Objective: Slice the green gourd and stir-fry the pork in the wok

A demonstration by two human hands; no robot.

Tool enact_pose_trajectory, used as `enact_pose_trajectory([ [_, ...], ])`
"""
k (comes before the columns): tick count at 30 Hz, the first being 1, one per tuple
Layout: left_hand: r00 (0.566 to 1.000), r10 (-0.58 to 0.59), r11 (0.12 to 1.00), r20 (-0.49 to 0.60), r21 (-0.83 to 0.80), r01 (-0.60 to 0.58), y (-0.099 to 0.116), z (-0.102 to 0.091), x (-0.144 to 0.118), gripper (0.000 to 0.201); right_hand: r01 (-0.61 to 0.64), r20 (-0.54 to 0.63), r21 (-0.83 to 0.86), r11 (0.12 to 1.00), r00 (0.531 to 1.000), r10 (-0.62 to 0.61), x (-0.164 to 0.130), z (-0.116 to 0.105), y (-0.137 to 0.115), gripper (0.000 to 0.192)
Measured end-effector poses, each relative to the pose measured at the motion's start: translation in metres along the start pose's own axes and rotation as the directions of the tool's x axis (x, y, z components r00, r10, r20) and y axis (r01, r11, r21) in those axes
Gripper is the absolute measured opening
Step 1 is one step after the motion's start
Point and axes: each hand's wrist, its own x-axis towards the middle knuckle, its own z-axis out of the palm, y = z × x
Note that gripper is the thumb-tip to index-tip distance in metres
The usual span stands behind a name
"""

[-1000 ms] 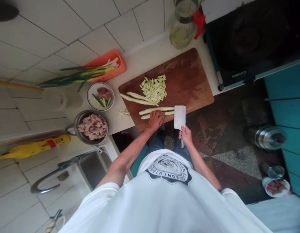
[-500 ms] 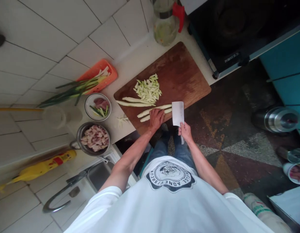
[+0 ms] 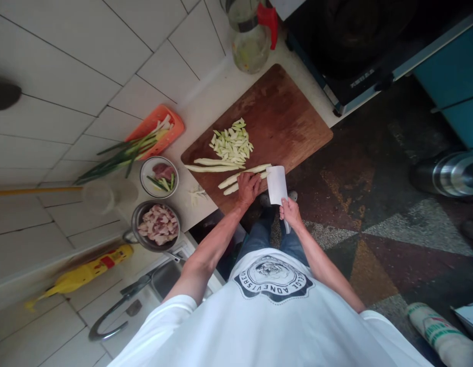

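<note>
From the head camera, looking straight down, the person is standing at a wooden cutting board (image 3: 282, 117) on a pale counter. The left hand (image 3: 248, 186) is lying flat, fingers curled down over two long pale vegetable strips (image 3: 242, 178), pinning them near the front edge of the board. The right hand (image 3: 290, 212) is wrapped closed around the handle of a cleaver (image 3: 277, 184), whose broad blade is standing just beside the left fingers, at the right-hand ends of the strips.

Further back on the board, a pile of short cut pieces (image 3: 231, 143) is sitting, with two more long strips (image 3: 211, 165) lying just in front of it, between the pile and the held ones.

To the left, a small plate (image 3: 146, 174) with meat and greens and a metal pot (image 3: 137, 224) of chopped meat are standing on the counter, and green onions (image 3: 117, 155) are trailing out of an orange basket (image 3: 171, 120). A glass jug (image 3: 250, 43) is standing behind the board.

In my judgement the main risk is the blade sitting so near the left fingertips: if they are not tucked back, a stroke could be catching them. The strips are also lying close to the board's front edge, so cut pieces may be rolling off to the floor, and the two strips could be sliding apart under an uneven press
</note>
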Motion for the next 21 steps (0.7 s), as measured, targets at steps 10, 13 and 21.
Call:
enact_pose_trajectory([
  [10, 1.000, 0.006, 0.999, -0.021, -0.049, -0.007, -0.003, 0.002, -0.001, 0.027, -0.018, 0.039, -0.025, 1.000, 0.999, 0.019, -0.007, 0.005, -0.004, 0.047],
  [13, 0.999, -0.005, 0.999, -0.033, -0.052, 0.003, -0.002, 0.002, -0.001, 0.027, -0.026, 0.048, -0.015, 1.000, 0.998, 0.027, -0.010, 0.007, -0.005, 0.047],
  [21, 0.999, -0.045, 0.998, -0.005, -0.050, 0.045, -0.011, -0.019, -0.013, 0.034, -0.046, 0.029, 0.007, 0.999, 0.999, 0.046, -0.009, 0.010, -0.003, 0.049],
])
